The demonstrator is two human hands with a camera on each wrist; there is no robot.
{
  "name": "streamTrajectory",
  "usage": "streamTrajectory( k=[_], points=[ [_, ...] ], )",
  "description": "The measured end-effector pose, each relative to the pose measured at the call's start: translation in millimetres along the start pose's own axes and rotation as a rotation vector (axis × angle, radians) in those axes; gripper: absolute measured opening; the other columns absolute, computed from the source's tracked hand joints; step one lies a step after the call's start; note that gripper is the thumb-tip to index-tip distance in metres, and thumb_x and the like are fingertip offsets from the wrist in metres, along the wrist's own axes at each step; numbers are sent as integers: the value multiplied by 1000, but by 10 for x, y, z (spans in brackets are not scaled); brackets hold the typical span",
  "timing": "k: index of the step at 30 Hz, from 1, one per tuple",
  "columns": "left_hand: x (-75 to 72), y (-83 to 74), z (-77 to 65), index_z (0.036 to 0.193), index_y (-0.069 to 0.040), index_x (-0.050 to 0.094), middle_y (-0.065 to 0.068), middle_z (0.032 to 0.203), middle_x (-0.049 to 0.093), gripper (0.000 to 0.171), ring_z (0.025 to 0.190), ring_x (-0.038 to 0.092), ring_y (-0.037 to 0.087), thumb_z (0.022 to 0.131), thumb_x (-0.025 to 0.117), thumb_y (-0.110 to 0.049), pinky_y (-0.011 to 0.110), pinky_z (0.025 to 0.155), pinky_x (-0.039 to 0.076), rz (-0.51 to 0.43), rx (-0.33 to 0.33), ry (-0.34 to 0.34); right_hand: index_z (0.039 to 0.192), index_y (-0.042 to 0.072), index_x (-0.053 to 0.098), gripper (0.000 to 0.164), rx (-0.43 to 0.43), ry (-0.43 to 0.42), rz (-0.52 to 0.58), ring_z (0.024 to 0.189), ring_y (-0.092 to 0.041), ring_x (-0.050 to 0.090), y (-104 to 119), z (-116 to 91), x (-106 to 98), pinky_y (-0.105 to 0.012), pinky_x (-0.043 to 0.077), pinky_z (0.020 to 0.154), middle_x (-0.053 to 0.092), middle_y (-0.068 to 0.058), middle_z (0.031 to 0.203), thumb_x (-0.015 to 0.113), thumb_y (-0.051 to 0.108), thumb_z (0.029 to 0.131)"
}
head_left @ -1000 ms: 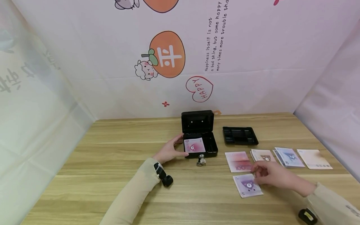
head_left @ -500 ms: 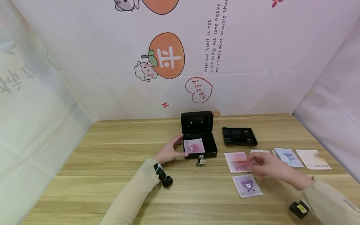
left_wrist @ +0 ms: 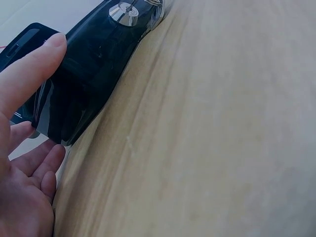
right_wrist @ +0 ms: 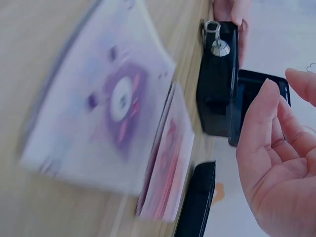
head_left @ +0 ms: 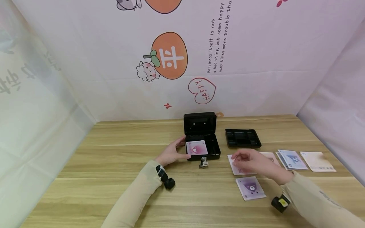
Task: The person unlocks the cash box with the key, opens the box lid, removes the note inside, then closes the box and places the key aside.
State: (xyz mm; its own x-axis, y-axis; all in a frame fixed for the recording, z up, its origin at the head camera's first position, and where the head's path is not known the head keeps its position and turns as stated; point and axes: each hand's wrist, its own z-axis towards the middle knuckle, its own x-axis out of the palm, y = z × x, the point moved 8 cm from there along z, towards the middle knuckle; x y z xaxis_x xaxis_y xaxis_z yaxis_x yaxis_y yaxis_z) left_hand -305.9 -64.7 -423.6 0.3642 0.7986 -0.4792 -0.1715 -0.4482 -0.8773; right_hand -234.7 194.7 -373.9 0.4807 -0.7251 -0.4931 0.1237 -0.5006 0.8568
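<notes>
An open black cash box point(head_left: 217, 151) stands at the back middle, its lid raised. Inside lies a pink play banknote point(head_left: 196, 148). My left hand point(head_left: 171, 153) holds the box's left side, thumb at its front edge; the left wrist view shows this thumb point(left_wrist: 32, 71) against the black box. My right hand point(head_left: 253, 161) hovers over a stack of pink banknotes point(head_left: 234, 170), partly hiding it. Its fingers are loosely bent, and in the right wrist view nothing shows between them. Nearer me lie purple banknotes point(head_left: 251, 188).
Keys point(head_left: 203, 163) hang from the lock at the box's front. A black compartment tray point(head_left: 243, 138) lies to its right. Further right are brown notes point(head_left: 269, 155), blue notes point(head_left: 295, 159) and cream notes point(head_left: 317, 161). A printed cloth point(head_left: 251, 95) hangs behind the table.
My right hand has moved left and slightly away from me, from beside the purple and brown notes to over the pink stack. The left hand stays at the box.
</notes>
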Motion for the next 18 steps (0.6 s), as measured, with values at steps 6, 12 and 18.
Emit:
streamTrajectory(
  k=[6, 12, 18],
  points=[
    [5, -3, -5, 151, -17, 25, 7, 150, 37, 91, 134, 39, 25, 78, 79, -21, 43, 111, 30, -2, -13, 4, 112, -8, 54, 30, 0, -9, 62, 68, -14, 56, 103, 178, 59, -26, 49, 53, 58, -13, 91, 60, 14, 92],
    [4, -12, -3, 151, -17, 25, 6, 150, 37, 90, 134, 39, 24, 78, 79, -22, 43, 112, 30, 1, -14, 5, 116, -7, 54, 36, 13, -48, 78, 85, -24, 59, 213, 393, 47, -38, 56, 75, 60, -16, 97, 62, 17, 91],
    [6, -22, -9, 151, -14, 25, 8, 150, 37, 91, 134, 39, 27, 78, 79, -20, 45, 112, 28, -23, -3, 2, 122, -6, 52, 41, 46, -44, 67, 92, -29, 61, 306, 578, 70, -41, 54, 82, 56, -14, 104, 61, 20, 92]
  ],
)
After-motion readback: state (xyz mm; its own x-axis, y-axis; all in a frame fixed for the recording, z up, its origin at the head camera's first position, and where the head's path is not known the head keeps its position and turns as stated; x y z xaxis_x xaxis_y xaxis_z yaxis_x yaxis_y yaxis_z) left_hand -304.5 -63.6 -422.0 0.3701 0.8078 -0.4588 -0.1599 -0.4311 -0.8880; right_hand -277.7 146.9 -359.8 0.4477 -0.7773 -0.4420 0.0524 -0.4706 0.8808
